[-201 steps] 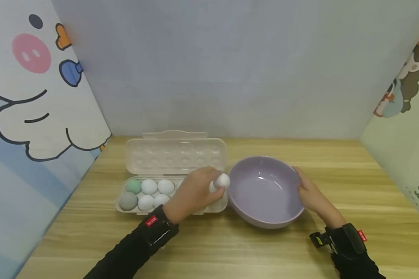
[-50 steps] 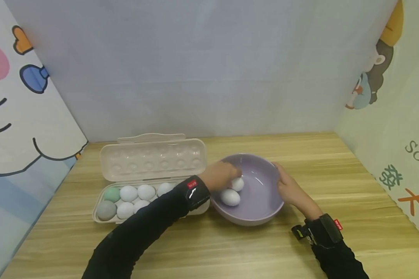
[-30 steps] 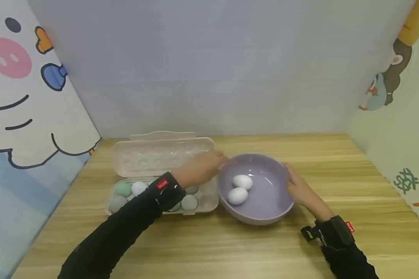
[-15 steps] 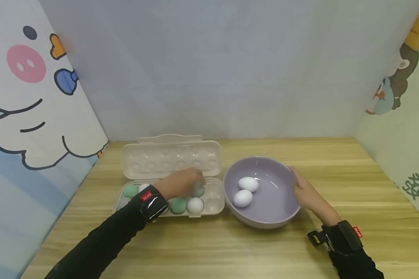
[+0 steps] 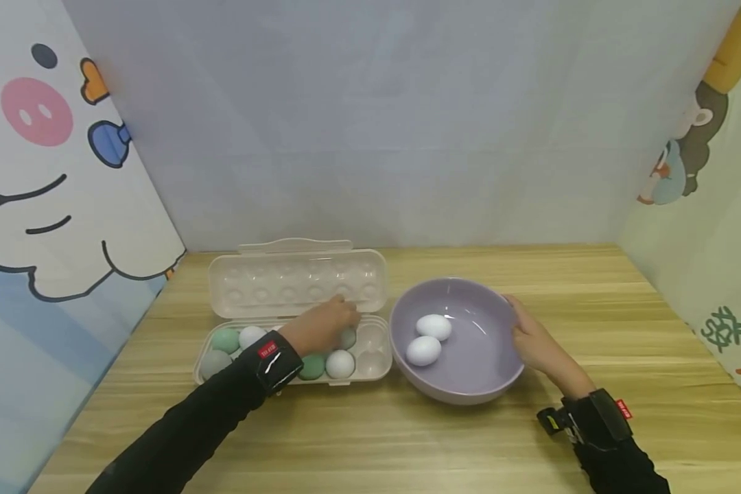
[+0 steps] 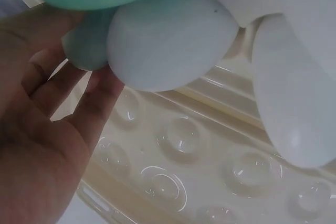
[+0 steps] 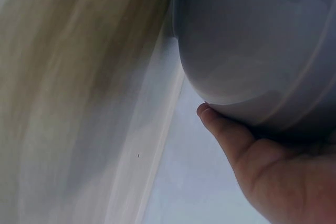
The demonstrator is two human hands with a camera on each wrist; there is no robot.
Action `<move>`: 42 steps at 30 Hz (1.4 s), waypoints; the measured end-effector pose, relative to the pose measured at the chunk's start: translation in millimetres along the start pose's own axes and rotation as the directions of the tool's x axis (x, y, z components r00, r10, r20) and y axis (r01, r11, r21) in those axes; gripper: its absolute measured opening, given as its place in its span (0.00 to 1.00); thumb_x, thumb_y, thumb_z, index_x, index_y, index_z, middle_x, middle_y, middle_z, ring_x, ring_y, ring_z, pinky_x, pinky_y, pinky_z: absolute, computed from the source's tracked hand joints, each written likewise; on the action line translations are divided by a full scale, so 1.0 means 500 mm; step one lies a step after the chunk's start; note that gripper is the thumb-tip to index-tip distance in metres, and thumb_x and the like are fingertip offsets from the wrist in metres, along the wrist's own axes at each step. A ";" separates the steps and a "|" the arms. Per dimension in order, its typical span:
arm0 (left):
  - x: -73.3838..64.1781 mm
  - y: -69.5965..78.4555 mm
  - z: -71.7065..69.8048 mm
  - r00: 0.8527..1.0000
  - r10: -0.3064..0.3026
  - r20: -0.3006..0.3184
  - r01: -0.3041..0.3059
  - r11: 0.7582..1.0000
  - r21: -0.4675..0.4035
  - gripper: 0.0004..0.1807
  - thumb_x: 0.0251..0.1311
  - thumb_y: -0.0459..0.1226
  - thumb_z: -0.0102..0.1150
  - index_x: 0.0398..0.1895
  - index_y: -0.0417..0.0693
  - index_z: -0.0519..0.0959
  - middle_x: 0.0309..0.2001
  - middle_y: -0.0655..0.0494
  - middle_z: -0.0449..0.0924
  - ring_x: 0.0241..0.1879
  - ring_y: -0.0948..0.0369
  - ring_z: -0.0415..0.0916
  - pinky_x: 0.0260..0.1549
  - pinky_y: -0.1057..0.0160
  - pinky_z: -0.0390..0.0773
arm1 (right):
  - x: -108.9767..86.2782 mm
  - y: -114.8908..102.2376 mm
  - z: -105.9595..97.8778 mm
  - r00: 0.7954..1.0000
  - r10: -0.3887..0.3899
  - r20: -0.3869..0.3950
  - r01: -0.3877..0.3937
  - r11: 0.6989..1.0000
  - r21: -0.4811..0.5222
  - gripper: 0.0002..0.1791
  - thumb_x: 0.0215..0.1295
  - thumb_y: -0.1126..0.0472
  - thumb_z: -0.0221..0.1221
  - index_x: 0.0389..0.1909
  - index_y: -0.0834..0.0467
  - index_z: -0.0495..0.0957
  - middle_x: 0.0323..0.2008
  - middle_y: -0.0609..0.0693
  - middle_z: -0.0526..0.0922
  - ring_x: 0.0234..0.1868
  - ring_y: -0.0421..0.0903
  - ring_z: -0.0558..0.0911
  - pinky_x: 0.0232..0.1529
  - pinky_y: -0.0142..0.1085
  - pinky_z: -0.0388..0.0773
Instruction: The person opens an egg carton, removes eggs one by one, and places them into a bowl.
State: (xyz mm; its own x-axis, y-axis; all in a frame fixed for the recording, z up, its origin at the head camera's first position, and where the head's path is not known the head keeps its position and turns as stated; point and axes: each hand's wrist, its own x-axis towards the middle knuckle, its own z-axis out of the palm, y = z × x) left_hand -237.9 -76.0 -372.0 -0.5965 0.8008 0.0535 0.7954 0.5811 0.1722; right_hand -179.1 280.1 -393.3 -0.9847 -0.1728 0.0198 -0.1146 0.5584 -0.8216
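My left hand [image 5: 322, 328] reaches into the right part of the egg carton [image 5: 379, 376]. Its thumb and fingers close round a grey-green egg [image 6: 86, 45], which peeks out beside the fingertips in the head view. A white egg [image 5: 340, 364] and a green egg [image 5: 312, 367] sit in the row nearer me. The right hand [image 5: 534, 343] grips the purple bowl [image 5: 475, 363] at its right rim, thumb on the outer wall in the right wrist view. Inside the bowl, two white eggs [image 5: 423, 350] lie side by side at the left.
The carton's lid [image 5: 296, 281] lies folded back behind it. More eggs fill the carton's left end, among them a green egg [image 5: 225, 340] and a grey egg [image 5: 215, 363]; my forearm hides some. A pale wall stands behind the wooden table [image 5: 407, 453].
My left hand has put white eggs into the bowl, then moved back left to the carton, where its fingers now surround the grey-green egg. The right hand has stayed on the bowl's rim.
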 end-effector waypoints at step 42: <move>0.248 0.189 -0.030 0.982 0.177 0.066 -0.178 0.984 0.016 0.12 0.42 0.37 0.67 0.33 0.48 0.77 0.30 0.60 0.74 0.33 0.64 0.70 0.37 0.69 0.70 | 0.009 0.015 0.001 0.998 -0.052 -0.038 0.051 0.999 -0.013 0.32 0.55 0.75 0.32 0.65 0.65 0.45 0.61 0.72 0.54 0.59 0.68 0.58 0.55 0.60 0.59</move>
State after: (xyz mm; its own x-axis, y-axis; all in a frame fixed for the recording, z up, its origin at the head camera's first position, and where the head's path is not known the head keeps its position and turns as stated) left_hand -238.3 76.1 -334.3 -0.4380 0.8988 0.0181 0.8906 0.4311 0.1445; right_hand -184.4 283.2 -399.9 -0.9818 -0.1702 0.0842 -0.1666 0.5589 -0.8123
